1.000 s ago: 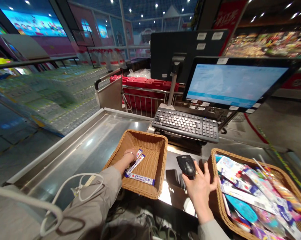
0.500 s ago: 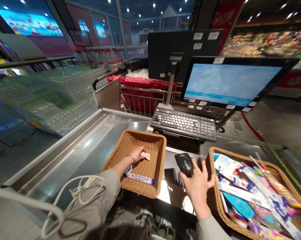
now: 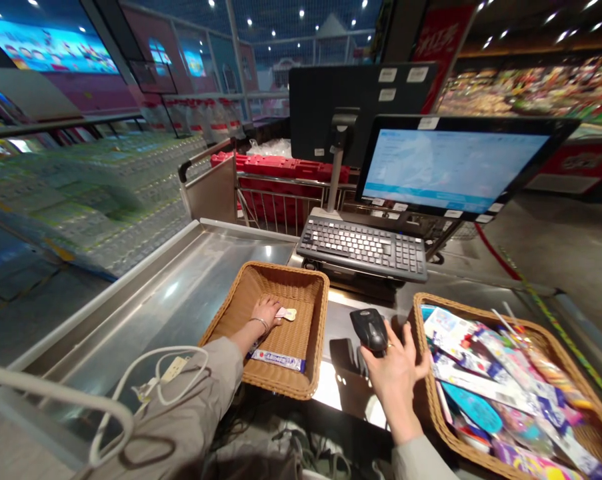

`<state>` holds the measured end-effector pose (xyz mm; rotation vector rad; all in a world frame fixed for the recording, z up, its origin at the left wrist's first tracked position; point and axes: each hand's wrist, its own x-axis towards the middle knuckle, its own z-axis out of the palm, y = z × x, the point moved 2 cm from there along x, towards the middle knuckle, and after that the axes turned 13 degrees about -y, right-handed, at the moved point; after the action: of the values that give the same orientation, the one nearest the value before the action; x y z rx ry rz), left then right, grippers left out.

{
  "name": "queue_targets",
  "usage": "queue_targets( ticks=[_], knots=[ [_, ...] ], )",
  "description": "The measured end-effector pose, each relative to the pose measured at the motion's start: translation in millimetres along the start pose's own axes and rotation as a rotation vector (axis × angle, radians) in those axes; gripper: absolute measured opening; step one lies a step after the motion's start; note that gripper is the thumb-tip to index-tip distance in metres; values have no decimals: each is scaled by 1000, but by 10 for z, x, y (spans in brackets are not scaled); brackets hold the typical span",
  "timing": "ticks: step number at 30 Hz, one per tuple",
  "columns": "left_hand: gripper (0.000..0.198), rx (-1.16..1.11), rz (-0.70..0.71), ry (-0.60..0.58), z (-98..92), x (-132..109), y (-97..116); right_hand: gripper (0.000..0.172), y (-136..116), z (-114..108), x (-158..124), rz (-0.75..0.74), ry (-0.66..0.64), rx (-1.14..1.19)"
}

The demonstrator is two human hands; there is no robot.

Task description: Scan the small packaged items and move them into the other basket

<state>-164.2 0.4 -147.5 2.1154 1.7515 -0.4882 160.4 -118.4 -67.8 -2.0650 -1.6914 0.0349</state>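
My left hand [image 3: 265, 312] lies inside the left wicker basket [image 3: 317, 333], fingers flat on its floor. A small pale packet [image 3: 287, 313] rests just off its fingertips. A blue-and-white strip packet [image 3: 278, 361] lies nearer me in the same basket, beside my forearm. My right hand [image 3: 395, 373] is on a black barcode scanner [image 3: 371, 328] between the two baskets. Its thumb and palm grip the handle while the other fingers spread toward the right basket. A ring shows on one finger.
The right wicker basket [image 3: 421, 400] is full of several colourful packets. Behind stand a keyboard [image 3: 363, 248], a lit monitor [image 3: 451, 167] and a customer display. A steel counter [image 3: 181, 293] runs left, with a white cable [image 3: 145, 380] across it. A trolley with red baskets [image 3: 281, 173] stands beyond.
My left hand set a small pale packet in the left basket and drew back from it. The strip packets it covered are partly hidden by my arm. The right hand stayed on the scanner.
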Motion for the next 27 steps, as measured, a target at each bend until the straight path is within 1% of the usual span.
queue_targets(
  ticks=[3,6,10,17,22,27],
  knots=[
    [55,6,-15,7,19,27,-21,42,5,-3,-3,14,0,6],
    [49,17,-15,20,36,47,-43,40,6,-5,-4,19,-4,8],
    [38,39,14,36,41,53,-46,39,5,-14,-5,11,21,12],
    [27,92,65,65,24,60,-13,37,11,-17,-4,5,63,12],
    [27,158,103,139,2,44,25,34,-13,-55,-8,-11,66,4],
    [31,209,156,224,-80,27,55,35,-37,-84,0,-20,65,11]
  ],
)
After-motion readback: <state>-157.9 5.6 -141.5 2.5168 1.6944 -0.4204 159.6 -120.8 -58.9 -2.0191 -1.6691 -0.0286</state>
